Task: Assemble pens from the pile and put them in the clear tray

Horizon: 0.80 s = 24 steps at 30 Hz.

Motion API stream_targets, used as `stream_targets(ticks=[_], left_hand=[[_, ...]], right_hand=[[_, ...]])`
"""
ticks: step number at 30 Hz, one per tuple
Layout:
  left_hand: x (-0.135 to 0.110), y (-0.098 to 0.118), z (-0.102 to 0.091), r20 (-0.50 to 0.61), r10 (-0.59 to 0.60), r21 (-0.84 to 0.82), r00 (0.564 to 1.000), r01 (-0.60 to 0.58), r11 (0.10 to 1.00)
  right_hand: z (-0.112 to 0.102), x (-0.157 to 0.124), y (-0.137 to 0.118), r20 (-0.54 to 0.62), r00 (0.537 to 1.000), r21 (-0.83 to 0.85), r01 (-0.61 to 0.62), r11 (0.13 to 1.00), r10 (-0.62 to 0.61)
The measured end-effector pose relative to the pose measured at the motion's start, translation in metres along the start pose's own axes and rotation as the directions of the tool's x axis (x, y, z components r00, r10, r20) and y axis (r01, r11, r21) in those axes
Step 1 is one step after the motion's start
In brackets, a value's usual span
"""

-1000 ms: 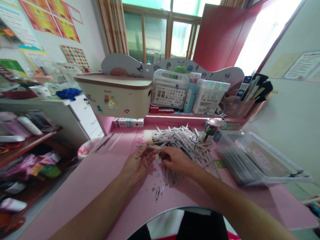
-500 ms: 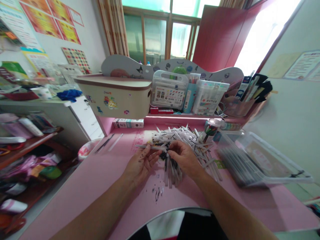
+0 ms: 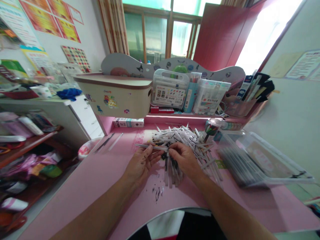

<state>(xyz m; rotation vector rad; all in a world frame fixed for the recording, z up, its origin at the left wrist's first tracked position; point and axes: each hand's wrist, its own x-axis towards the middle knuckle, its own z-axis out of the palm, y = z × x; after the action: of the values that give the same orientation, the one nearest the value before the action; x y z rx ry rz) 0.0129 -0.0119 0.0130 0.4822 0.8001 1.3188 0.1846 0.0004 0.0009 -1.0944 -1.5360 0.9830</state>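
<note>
Above the pink desk, my left hand pinches a slim pen between thumb and fingers, its other fingers loosely curled. Small dark specks dot that hand's fingers. My right hand has thumb and forefinger closed at the pen's right end; what exactly the fingertips grip there is too small to make out. Behind and beside the hands lies a heap of pale pen parts. A bundle of clear tubes with dark ends lies partly under my right hand. Black ink smears mark the desk in front.
A clear plastic box holding many thin rods stands at right. Behind the heap is a jar of pens. A cream bin and marker cases sit on the shelf. Two thin sticks lie at left.
Both hands stay in nearly the same place, still together at the pen. My right fingertips have shifted very slightly to the right; the view has barely moved.
</note>
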Motion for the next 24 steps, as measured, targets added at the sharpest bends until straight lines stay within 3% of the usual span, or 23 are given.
stream_targets(ticks=[5, 9, 14, 24], left_hand=[[-0.0009, 0.0004, -0.0009, 0.037, 0.002, 0.021, 0.999, -0.003, 1.000], [0.0006, 0.0003, -0.0031, 0.050, 0.014, 0.017, 0.999, -0.015, 1.000], [0.0002, 0.0001, -0.0025, 0.057, 0.008, 0.034, 0.998, -0.010, 0.999], [-0.0001, -0.0006, -0.0026, 0.084, 0.000, 0.038, 0.996, -0.003, 0.999]], right_hand=[[-0.0016, -0.0032, -0.0007, 0.033, 0.998, -0.061, -0.052, 0.997, 0.054], [-0.0020, -0.0041, -0.0021, 0.008, 1.000, -0.032, 0.030, 0.999, -0.029], [-0.0023, -0.0028, -0.0038, 0.016, 0.990, -0.148, 0.143, 0.979, -0.142], [-0.0016, -0.0042, 0.0004, 0.005, 0.986, -0.126, 0.165, 0.978, -0.166]])
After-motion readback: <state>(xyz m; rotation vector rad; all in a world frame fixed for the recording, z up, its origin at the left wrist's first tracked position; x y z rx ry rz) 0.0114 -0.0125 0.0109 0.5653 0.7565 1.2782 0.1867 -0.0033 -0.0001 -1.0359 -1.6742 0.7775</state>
